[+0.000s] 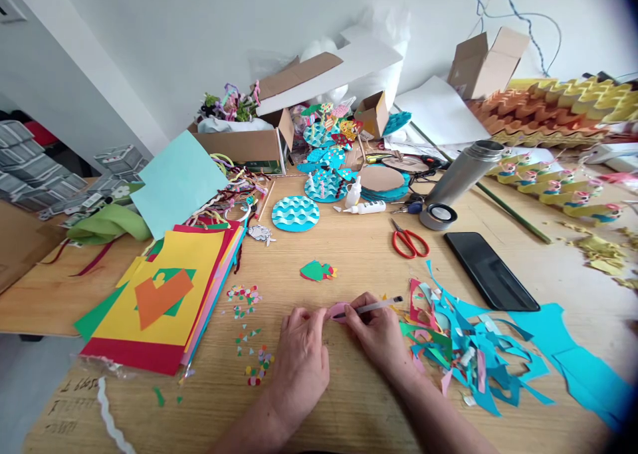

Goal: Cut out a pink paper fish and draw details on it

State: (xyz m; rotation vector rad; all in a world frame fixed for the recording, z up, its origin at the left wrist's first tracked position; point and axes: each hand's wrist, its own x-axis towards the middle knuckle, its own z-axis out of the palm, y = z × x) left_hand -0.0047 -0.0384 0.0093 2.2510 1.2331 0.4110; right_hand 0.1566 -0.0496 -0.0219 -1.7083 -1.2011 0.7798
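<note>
At the front middle of the table, my left hand (302,349) is closed with its fingertips at the left edge of a small pink paper piece (339,310). My right hand (379,331) grips a slim pen (381,304), its dark end pointing up to the right; the writing tip is at the paper, mostly hidden by my fingers. Just beyond lies a green paper fish (315,270) with red and yellow parts. Small punched paper dots (259,366) are scattered left of my left hand. Blue and mixed paper scraps (478,347) lie right of my right hand.
Red-handled scissors (409,242), a black phone (491,271) and a metal flask (463,173) stand or lie to the right. Coloured paper sheets (199,254) are stacked left. Behind are a wavy blue disc (296,213), glue bottles (366,207) and a cardboard box (239,147).
</note>
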